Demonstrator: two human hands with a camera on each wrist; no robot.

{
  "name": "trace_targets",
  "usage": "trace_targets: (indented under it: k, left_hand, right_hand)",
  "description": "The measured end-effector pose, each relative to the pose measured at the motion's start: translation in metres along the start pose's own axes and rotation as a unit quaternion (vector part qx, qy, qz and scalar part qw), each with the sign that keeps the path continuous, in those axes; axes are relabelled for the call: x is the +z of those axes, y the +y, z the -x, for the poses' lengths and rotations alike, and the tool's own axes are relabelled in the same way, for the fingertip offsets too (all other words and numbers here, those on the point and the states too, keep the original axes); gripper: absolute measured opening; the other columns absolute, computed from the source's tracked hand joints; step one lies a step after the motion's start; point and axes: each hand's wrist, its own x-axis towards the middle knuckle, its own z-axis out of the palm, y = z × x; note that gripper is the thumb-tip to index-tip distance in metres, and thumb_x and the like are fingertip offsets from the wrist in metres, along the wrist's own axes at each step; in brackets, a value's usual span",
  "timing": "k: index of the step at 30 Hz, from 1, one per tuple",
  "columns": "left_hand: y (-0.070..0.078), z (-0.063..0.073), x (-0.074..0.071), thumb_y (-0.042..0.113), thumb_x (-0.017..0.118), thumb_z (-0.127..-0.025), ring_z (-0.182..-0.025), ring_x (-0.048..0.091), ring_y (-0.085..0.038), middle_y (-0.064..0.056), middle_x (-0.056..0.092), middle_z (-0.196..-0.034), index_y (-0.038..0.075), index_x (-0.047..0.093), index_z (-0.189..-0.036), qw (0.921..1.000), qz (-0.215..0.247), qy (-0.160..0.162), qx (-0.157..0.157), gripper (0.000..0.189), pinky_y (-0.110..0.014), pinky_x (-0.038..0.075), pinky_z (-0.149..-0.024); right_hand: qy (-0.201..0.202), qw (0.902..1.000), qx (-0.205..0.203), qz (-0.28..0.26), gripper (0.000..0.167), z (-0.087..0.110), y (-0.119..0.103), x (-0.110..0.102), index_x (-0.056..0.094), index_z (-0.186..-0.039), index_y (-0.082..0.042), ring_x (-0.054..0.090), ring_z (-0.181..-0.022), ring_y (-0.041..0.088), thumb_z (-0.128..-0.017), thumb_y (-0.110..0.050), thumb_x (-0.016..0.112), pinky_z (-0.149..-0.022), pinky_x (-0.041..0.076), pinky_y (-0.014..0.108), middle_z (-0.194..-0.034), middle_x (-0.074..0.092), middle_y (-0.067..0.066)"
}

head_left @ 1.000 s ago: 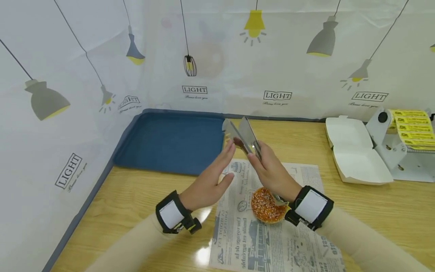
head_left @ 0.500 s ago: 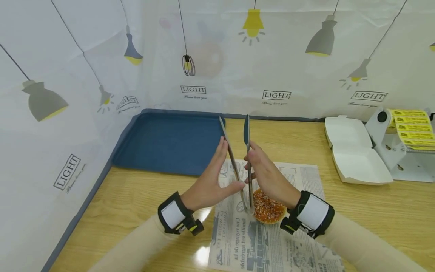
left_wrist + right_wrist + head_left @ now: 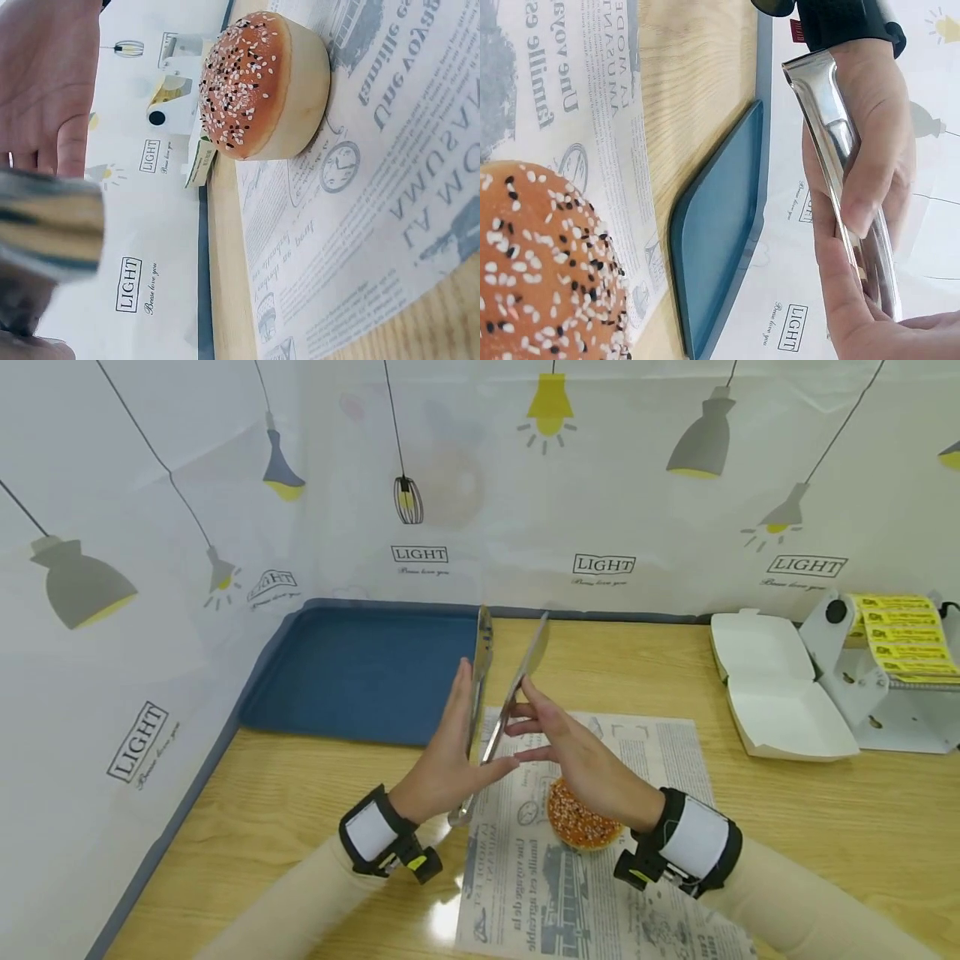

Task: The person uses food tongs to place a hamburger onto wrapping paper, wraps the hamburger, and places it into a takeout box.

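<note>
My left hand (image 3: 438, 764) holds metal tongs (image 3: 504, 727) upright over the table, fingers along one arm and thumb across the other. The thumb curling over the metal shows in the right wrist view, where the tongs' bent end (image 3: 814, 69) lies near the wrist. From the other side my right hand (image 3: 600, 760) reaches to the tongs with fairly straight, spread fingers, their tips right at the nearer arm. A sesame bun (image 3: 581, 817) sits on printed paper (image 3: 510, 893), partly covered by the right hand in the head view.
A blue tray (image 3: 360, 672) lies at the back left against the wall. At the back right stand an opened white takeaway box (image 3: 787, 714) and a label dispenser (image 3: 900, 693) with yellow labels. Wood-grain table surface (image 3: 300, 810) shows around the paper.
The tongs, gripped by the right hand a second ago, have turned upright and moved left into the left hand. The right hand's fingers have loosened and spread. The bun has stayed put.
</note>
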Motion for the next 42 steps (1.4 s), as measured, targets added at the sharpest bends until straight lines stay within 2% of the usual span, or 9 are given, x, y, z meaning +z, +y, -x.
trace_targets:
  k: [5,15,22,27,31,36,38,40,42]
  left_hand:
    - [-0.001,0.000,-0.001,-0.007,0.068,-0.092,-0.155,-0.010,-0.028,-0.011,-0.015,-0.169,0.004,-0.011,-0.161,0.9991,-0.003,0.023,0.035,0.106,-0.057,0.005,-0.122]
    - [-0.007,0.008,-0.018,-0.012,0.063,-0.092,-0.155,-0.009,-0.022,-0.006,-0.014,-0.169,0.009,-0.010,-0.162,0.9984,-0.006,0.047,0.032,0.104,-0.053,0.007,-0.123]
    - [-0.021,0.023,-0.053,-0.006,0.064,-0.095,-0.155,-0.010,-0.024,-0.005,-0.015,-0.169,0.013,-0.012,-0.162,0.9970,-0.034,0.068,-0.016,0.104,-0.058,0.007,-0.122]
    - [-0.034,0.038,-0.084,-0.003,0.065,-0.096,-0.155,-0.011,-0.029,-0.008,-0.015,-0.169,0.016,-0.012,-0.163,0.9918,-0.074,0.090,-0.053,0.103,-0.064,0.008,-0.120]
    - [-0.045,0.049,-0.108,-0.001,0.065,-0.097,-0.155,-0.011,-0.031,-0.010,-0.015,-0.169,0.016,-0.013,-0.162,0.9861,-0.101,0.104,-0.082,0.103,-0.066,0.009,-0.119]
    - [-0.064,0.057,-0.133,-0.001,0.064,-0.097,-0.154,-0.012,-0.035,-0.013,-0.016,-0.169,0.013,-0.015,-0.161,0.9800,-0.122,0.119,-0.103,0.104,-0.067,0.007,-0.119]
    - [-0.072,0.059,-0.142,-0.002,0.064,-0.096,-0.154,-0.012,-0.036,-0.015,-0.016,-0.168,0.012,-0.016,-0.161,0.9783,-0.125,0.126,-0.106,0.103,-0.067,0.005,-0.118]
    - [-0.080,0.061,-0.150,-0.001,0.063,-0.097,-0.154,-0.011,-0.037,-0.017,-0.014,-0.168,0.011,-0.014,-0.161,0.9765,-0.131,0.131,-0.110,0.101,-0.068,0.005,-0.118]
    - [-0.088,0.062,-0.160,-0.001,0.062,-0.097,-0.154,-0.009,-0.038,-0.019,-0.013,-0.168,0.010,-0.013,-0.162,0.9742,-0.140,0.135,-0.114,0.100,-0.068,0.005,-0.118]
  right_hand:
    - [-0.005,0.9998,-0.014,0.014,0.059,0.000,-0.001,-0.002,0.004,-0.164,-0.015,0.044,-0.138,0.033,-0.112,-0.043,0.006,-0.103,0.050,0.041,-0.158,0.036,0.019]
    - [0.029,0.9968,-0.007,0.074,0.056,0.033,0.007,-0.023,0.004,-0.164,-0.012,0.036,-0.145,0.035,-0.114,-0.028,0.025,-0.110,0.040,0.055,-0.163,0.029,0.016]
    - [0.048,0.9848,0.058,0.157,0.069,0.086,0.029,-0.047,0.003,-0.165,-0.015,0.026,-0.148,0.044,-0.111,-0.024,0.045,-0.107,0.038,0.061,-0.168,0.015,0.017]
    - [0.040,0.9778,0.114,0.171,0.087,0.120,0.050,-0.061,-0.002,-0.165,-0.016,0.014,-0.146,0.059,-0.105,-0.025,0.059,-0.102,0.028,0.079,-0.168,0.001,0.025]
    - [0.043,0.9766,0.116,0.176,0.107,0.140,0.065,-0.067,-0.006,-0.164,-0.017,0.000,-0.148,0.058,-0.094,-0.023,0.075,-0.103,0.012,0.083,-0.168,-0.006,0.025]
    - [0.022,0.9694,0.136,0.203,0.128,0.158,0.085,-0.068,-0.008,-0.163,-0.010,-0.003,-0.146,0.061,-0.080,-0.031,0.087,-0.102,0.011,0.083,-0.166,-0.012,0.028]
    - [0.003,0.9604,0.170,0.221,0.133,0.165,0.093,-0.066,-0.006,-0.163,-0.005,-0.003,-0.147,0.059,-0.075,-0.038,0.088,-0.103,0.012,0.081,-0.166,-0.013,0.028]
    - [-0.014,0.9549,0.191,0.227,0.136,0.172,0.101,-0.064,-0.002,-0.162,0.000,-0.002,-0.147,0.059,-0.071,-0.043,0.089,-0.119,0.006,0.059,-0.165,-0.011,0.030]
    - [-0.031,0.9502,0.213,0.225,0.136,0.178,0.107,-0.062,0.000,-0.162,0.000,-0.002,-0.148,0.057,-0.070,-0.048,0.088,-0.120,-0.004,0.035,-0.166,-0.010,0.028]
